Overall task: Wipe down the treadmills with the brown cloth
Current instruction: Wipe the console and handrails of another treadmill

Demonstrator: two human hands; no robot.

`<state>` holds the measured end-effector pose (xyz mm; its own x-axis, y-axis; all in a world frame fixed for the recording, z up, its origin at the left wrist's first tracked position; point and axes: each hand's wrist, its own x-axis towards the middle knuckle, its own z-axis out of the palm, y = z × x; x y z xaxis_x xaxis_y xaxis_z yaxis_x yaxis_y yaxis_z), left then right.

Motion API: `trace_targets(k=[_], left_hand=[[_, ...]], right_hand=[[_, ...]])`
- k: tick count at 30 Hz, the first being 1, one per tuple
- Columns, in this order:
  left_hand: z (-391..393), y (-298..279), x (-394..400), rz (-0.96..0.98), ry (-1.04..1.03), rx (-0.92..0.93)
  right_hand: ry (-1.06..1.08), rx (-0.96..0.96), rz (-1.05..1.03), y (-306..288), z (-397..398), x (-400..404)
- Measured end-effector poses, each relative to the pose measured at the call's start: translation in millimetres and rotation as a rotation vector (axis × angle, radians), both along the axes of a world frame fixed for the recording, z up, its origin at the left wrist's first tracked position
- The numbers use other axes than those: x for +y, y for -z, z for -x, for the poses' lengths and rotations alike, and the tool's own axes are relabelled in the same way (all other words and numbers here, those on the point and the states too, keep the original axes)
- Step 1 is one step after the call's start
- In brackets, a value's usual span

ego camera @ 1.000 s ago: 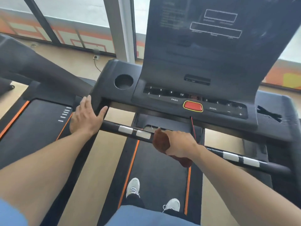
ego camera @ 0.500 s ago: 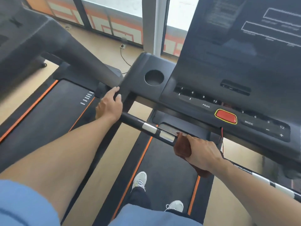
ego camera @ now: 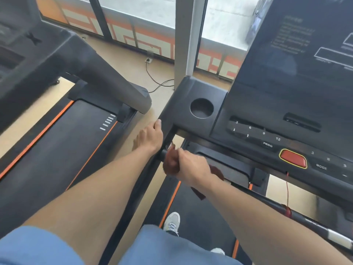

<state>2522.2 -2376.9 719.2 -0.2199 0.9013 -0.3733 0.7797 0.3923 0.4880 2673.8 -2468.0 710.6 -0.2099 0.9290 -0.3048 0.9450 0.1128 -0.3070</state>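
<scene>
Leftmost stands a neighbouring black treadmill with orange deck stripes [ego camera: 57, 142], well apart from the work. Next, the left hand [ego camera: 150, 137] grips the near left corner of the black plastic treadmill console [ego camera: 191, 96], thumb on its edge, the other fingers hidden behind the edge. Just beside it, the right hand [ego camera: 188, 164] is curled round the crumpled brown cloth [ego camera: 170, 165], pressing it onto the black tubular crossbar [ego camera: 271, 204] at the bar's left end; a loose corner of cloth hangs below the wrist. That bar's long axis runs from here down to the right, under the right forearm, so any unwiped length likely lies rightward, and the right hand is the one placed to cover it. Farther right sits the red oval stop button [ego camera: 293, 157].
</scene>
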Motion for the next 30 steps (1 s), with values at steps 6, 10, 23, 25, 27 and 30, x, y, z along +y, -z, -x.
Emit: trace_targets(k=[6, 10, 23, 25, 27, 30], left_hand=[[1, 0, 1, -0.018, 0.003, -0.016], [2, 1, -1, -0.042, 0.012, -0.029], [-2, -1, -5, -0.098, 0.021, 0.021], [-1, -2, -4, -0.098, 0.023, 0.016], [0, -3, -3, -0.107, 0.022, 0.012], [1, -4, -4, -0.112, 0.031, 0.015]], right_hand=[[0.011, -0.018, -0.106, 16, 29, 20], [-0.038, -0.021, -0.066, 7, 21, 15], [0.051, -0.175, -0.010, -10, -36, -24], [0.050, -0.136, -0.037, -3, -11, -11], [0.060, -0.089, -0.062, 0, 13, 3], [0.070, -0.061, -0.132, -1, 28, 9]])
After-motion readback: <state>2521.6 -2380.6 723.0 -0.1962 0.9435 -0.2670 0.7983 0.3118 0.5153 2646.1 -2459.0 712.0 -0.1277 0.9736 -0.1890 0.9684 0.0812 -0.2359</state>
